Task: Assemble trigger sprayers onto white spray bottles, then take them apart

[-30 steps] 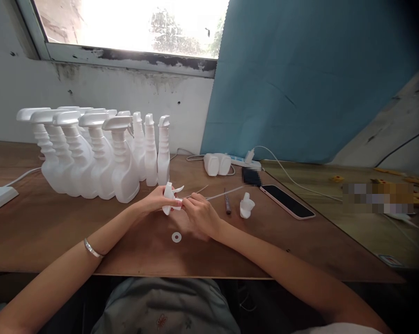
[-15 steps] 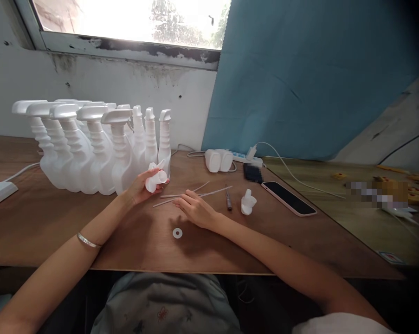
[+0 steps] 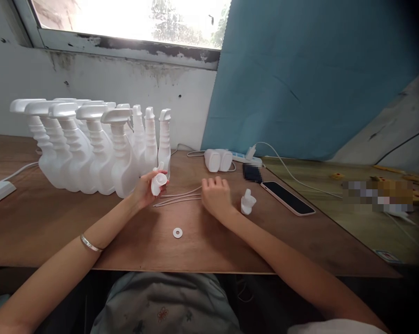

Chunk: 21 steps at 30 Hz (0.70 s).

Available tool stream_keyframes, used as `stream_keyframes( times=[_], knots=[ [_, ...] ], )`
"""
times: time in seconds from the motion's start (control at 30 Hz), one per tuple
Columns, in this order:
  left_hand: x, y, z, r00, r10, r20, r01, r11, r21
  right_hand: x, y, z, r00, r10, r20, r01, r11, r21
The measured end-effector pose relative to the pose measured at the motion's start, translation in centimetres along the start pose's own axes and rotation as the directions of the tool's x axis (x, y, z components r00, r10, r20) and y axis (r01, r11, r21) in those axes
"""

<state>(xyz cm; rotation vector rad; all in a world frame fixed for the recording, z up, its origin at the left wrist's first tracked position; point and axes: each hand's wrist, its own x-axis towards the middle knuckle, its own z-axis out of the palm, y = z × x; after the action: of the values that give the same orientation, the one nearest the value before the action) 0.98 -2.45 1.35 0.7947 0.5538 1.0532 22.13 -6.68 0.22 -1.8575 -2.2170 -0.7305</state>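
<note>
1. The left hand (image 3: pixel 145 190) is closed around a white trigger-sprayer head (image 3: pixel 158 183), held just above the counter (image 3: pixel 132 246), with its round opening turned toward the wearer.
2. The right hand (image 3: pixel 216 197) is well apart from the left, palm down over the right ends of thin white dip tubes (image 3: pixel 177 199); its fingers are bent, but whether they grip anything cannot be told.
3. The tubes lie on the counter between both hands.
4. A flat white ring washer (image 3: pixel 177 233) lies nearer the wearer than the tubes.
5. Just right of the right hand sits another white sprayer part (image 3: pixel 247 202), with a smartphone (image 3: pixel 287 198) farther right, its screen dark.
6. Behind the left hand, white spray bottles (image 3: pixel 122 160) stand upright in close rows.
7. A silver bracelet (image 3: pixel 90 243) circles the left forearm.
</note>
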Motion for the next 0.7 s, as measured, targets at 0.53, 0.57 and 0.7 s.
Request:
stream_keyframes(
  times=[0.53,0.57,0.7],
  knots=[
    [0.1,-1.1,0.8,0.991,-0.09,-0.099,0.082,0.993,-0.084,0.7,2.4,-2.2,0.949,0.194,-0.25,-0.205,0.979,-0.018],
    [0.1,-1.1,0.7,0.991,-0.103,-0.089,0.094,0.991,-0.093,0.6,2.3,-2.7,0.909,0.163,-0.385,-0.156,0.987,0.049],
    [0.1,-1.1,0.6,0.987,-0.153,-0.046,0.148,0.985,-0.085,-1.0,1.3,-4.5,0.674,0.002,-0.739,0.282,0.924,0.26]
  ],
)
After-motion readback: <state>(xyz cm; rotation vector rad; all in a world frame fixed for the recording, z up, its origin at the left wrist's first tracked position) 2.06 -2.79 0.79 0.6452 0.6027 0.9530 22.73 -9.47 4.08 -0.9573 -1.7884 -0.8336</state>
